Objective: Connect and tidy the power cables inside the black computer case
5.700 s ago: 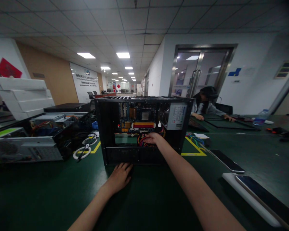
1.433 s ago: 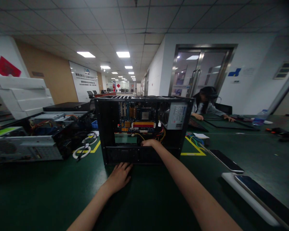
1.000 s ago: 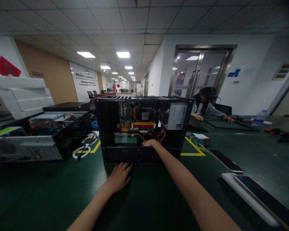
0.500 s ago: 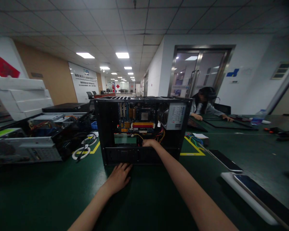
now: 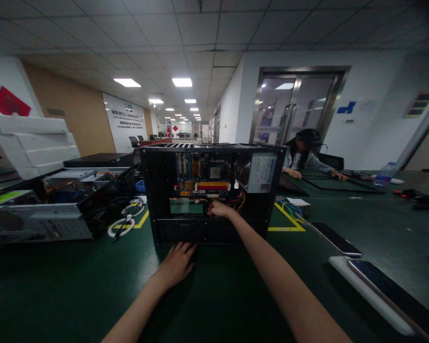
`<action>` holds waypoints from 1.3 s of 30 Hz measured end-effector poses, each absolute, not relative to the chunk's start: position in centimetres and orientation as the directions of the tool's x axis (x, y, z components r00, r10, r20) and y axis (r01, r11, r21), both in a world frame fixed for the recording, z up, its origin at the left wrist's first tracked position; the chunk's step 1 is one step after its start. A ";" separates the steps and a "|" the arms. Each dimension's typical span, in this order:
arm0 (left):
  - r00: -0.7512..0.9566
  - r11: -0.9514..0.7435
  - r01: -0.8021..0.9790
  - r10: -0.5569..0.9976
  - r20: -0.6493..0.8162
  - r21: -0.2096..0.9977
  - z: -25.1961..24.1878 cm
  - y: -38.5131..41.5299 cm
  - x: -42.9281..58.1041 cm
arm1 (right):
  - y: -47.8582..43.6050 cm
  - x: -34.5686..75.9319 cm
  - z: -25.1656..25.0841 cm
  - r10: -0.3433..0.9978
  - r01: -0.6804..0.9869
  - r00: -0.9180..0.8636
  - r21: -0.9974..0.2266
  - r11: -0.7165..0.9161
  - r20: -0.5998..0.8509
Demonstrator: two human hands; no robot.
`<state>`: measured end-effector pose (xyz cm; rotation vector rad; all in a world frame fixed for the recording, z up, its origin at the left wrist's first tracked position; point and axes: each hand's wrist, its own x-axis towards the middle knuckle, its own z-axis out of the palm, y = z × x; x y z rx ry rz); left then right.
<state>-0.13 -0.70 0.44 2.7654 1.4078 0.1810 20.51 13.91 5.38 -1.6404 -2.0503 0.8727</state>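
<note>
A black computer case (image 5: pixel 180 232) stands in front of me with its open side facing me. Inside it a motherboard (image 5: pixel 203 169) is mounted, and a power supply (image 5: pixel 260 172) with a label fills the upper right corner. My right hand (image 5: pixel 220 209) reaches into the lower middle of the case, fingers closed around a cable (image 5: pixel 210 207) with red in it; the fingertips are partly hidden. More coloured wires (image 5: pixel 240 201) hang behind that hand. Spread flat on the table, my left hand (image 5: pixel 178 261) has its fingertips against the case's bottom edge.
On the left lies another opened computer case (image 5: pixel 57 216), beside coiled white cables (image 5: pixel 121 226). To the right are a dark phone-like slab (image 5: pixel 336 238) and a white one (image 5: pixel 368 293). Across the green table (image 5: pixel 214 305) sits a person (image 5: pixel 307 155) near a water bottle (image 5: pixel 385 174).
My right hand has risen slightly inside the case, and red now shows at its fingertips. The left hand stays in place.
</note>
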 end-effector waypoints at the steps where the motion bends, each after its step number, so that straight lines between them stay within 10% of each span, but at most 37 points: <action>1: 0.582 -0.588 0.804 0.809 0.088 0.084 0.4 -0.7 -0.1 | 13.8 20.5 5.4 0.967 0.696 -0.233 -0.711 0.095 -0.099; 9: 0.581 -0.589 0.804 0.808 0.096 0.086 0.4 -0.7 -0.2 | 13.2 21.0 6.4 0.979 0.258 -0.088 -0.954 -0.155 -0.183; 25: 0.579 -0.583 0.807 0.812 0.074 0.094 0.8 -0.8 0.0 | 14.4 22.4 6.5 0.899 -0.323 0.023 -0.854 -0.408 -0.438; 39: 0.574 -0.578 0.809 0.816 0.068 0.104 1.0 -0.9 0.1 | 15.3 22.6 6.5 0.873 -0.407 -0.025 -0.793 -0.454 -0.487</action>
